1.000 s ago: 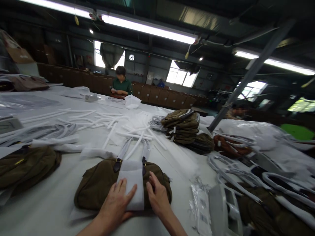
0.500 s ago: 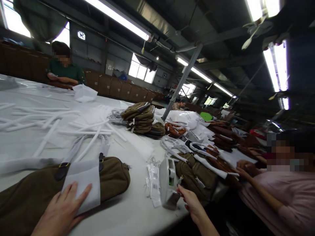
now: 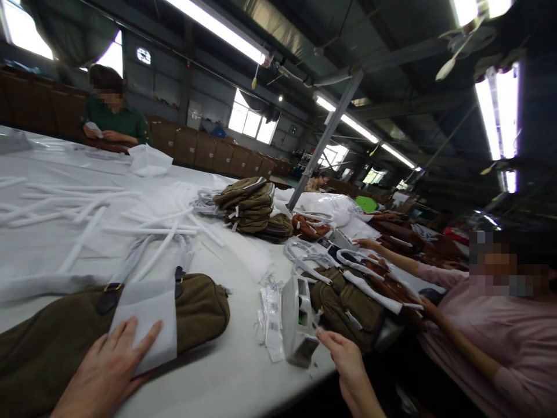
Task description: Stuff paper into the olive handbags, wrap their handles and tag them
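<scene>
My left hand (image 3: 111,360) lies flat with its fingers spread on a white wrapping sheet (image 3: 148,313). That sheet is laid across an olive green bag (image 3: 202,313) with dark leather tabs and wrapped handles. By the table's front edge, my right hand (image 3: 348,357) has thumb and forefinger pinched together, just right of a grey tape dispenser (image 3: 293,325). Whatever is between those fingertips is too small to make out. Left of the dispenser is a bunch of clear-bagged labels (image 3: 272,325). Another olive bag (image 3: 348,302) lies beyond my right hand.
White foam tubes (image 3: 87,203) are strewn over the left of the table. Stacked olive bags (image 3: 246,203) and brown bags (image 3: 311,226) stand farther back. On the right, a co-worker's arm (image 3: 391,255) reaches over the table. Another person (image 3: 115,119) works across the table.
My right hand has shifted slightly right, away from the dispenser. My left hand stays on the sheet. The co-worker on the right has stretched an arm out over the bags.
</scene>
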`<state>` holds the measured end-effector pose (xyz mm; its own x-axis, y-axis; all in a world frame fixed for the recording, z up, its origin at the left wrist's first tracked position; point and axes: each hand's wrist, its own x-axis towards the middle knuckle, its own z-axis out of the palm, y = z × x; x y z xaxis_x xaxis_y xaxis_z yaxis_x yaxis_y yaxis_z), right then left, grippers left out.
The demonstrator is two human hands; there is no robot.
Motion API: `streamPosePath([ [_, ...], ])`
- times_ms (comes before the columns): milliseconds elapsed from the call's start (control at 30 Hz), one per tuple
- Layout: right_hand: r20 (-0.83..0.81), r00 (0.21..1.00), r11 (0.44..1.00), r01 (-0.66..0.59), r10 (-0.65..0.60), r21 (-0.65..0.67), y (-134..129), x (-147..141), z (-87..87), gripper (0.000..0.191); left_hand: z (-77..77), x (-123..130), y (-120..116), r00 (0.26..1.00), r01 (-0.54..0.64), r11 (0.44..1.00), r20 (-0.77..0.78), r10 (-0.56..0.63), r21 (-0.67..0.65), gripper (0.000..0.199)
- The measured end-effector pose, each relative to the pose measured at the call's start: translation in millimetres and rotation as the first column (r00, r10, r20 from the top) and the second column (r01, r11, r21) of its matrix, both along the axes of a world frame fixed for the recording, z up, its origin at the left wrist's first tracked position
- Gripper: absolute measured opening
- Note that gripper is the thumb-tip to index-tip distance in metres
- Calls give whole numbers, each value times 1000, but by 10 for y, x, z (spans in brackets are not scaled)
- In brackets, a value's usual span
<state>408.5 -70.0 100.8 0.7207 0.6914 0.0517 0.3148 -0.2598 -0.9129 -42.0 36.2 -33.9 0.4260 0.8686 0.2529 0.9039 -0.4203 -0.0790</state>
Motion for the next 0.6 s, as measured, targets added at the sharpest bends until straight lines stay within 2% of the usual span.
streamPosePath([
  [133,-203,979,998,-6,-7,-63,-250,-101,-312,50,-74,-28,6,1000,7,1000,2,-7,14,70],
  [267,-385,920,997,50,-68,-56,-288,-224,-607,51,-122,-50,20,1000,10,1000,7,-10,9,71],
  [367,-341,938,997,56,-67,-43,-264,-226,-740,56,-143,-48,31,1000,4,1000,3,-4,-5,70],
  [467,-240,970,994,15,-42,-111,-336,-210,-833,63,-119,-24,21,1000,-18,1000,-3,18,-16,71],
  [533,-147,988,991,-62,44,-119,-419,-251,-818,63,-54,2,-3,1000,-22,1000,-2,22,-22,71],
  [600,-22,979,973,-202,200,-110,-460,-355,-693,56,49,32,-32,1000,-22,999,4,22,-31,70],
])
